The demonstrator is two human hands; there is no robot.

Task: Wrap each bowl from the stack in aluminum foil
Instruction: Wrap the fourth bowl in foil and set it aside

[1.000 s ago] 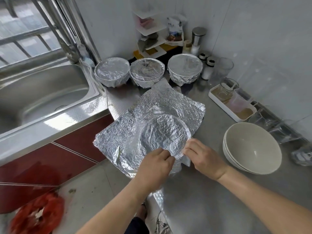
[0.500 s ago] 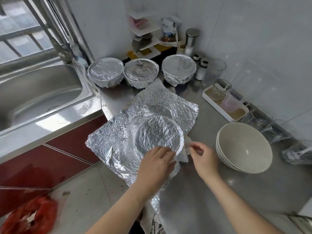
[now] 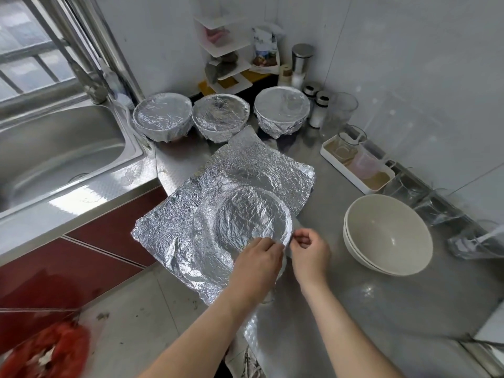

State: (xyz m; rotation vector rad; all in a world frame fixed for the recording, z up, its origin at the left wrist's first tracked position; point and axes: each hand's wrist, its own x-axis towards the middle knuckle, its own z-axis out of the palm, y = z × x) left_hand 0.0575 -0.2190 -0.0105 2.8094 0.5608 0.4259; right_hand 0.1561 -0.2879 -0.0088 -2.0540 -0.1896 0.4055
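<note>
Left hand (image 3: 256,266) and right hand (image 3: 309,252) pinch the crinkled silver foil sheet (image 3: 245,173) at its near edge; likely light, tear-prone, best edge-held.

The left hand (image 3: 256,264) and right hand (image 3: 309,252), fingers curled, pinch foil (image 3: 245,170).

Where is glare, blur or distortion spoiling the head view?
Head view: daylight glares on the sink rim and crinkled foil sheet; the wide lens bows the window frame at the edge; the red object lower left is blurred; the bowl stack reads sharp.
</note>
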